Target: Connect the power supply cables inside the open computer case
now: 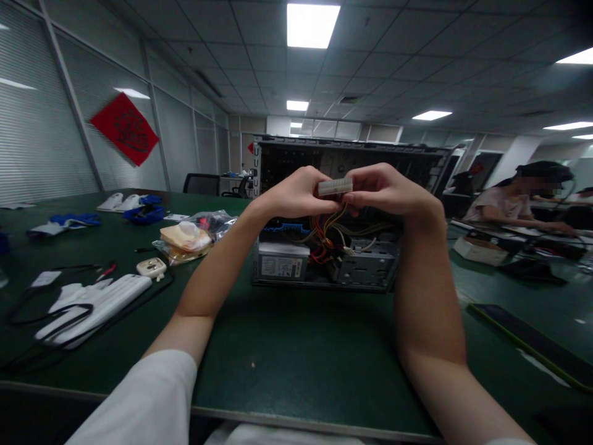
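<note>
Pale plastic, a long connector [335,186] sits up between the two hands, in front of the open side of a computer case [352,143]. The left hand [296,190] pinches its left end, thumb below and fingers above, with only the connector's thickness between them. The right hand [384,188] has the other end in a similar narrow grip, its fingers bent in and thumb stretched along toward the plug; the fingers farther back are partly hidden. The hands stand close together, the connector bridging the small gap.

Yellow, orange and red wires [327,238] hang from below the connector into the case, bunching above and beside the metal drive cage [368,272]. At lower left in the case is the power supply [280,266], a label on its face. The case rests on a green table [296,358], beyond the forearms. Off to the left lie a white power strip [97,315] and a clear bag [189,238].
</note>
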The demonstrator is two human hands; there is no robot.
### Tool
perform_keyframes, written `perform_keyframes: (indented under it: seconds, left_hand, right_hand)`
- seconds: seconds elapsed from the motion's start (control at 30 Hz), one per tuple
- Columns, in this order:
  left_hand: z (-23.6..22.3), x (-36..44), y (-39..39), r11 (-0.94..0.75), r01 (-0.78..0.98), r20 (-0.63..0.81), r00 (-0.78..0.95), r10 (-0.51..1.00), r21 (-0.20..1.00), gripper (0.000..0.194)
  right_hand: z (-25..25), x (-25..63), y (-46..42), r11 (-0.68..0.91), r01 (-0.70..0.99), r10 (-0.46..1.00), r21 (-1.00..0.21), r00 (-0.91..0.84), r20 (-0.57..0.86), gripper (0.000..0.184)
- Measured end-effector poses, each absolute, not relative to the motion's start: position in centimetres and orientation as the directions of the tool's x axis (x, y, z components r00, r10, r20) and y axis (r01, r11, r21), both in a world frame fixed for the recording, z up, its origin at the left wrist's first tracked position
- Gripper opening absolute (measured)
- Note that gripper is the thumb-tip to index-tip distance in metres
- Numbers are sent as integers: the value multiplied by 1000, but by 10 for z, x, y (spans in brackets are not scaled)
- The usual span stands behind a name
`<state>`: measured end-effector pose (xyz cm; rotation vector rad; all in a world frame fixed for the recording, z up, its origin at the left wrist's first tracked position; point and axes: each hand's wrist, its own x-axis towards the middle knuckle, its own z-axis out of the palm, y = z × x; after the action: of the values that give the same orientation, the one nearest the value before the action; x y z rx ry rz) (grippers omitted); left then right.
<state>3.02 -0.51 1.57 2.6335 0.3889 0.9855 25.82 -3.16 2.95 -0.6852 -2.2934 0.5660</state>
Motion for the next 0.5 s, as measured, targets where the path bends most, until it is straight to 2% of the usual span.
perform_keyframes:
  seconds: [0.23,0.5]
  left_hand:
    - [20,24,-2,-942,105,534,801,271,319,28]
    - [20,21,1,-902,81,475,828,298,425,31]
  right_hand:
    - [31,259,-31,773,333,599,-540,-663,449,43]
    - [30,254,-30,766,320,588,-558,-700,406,41]
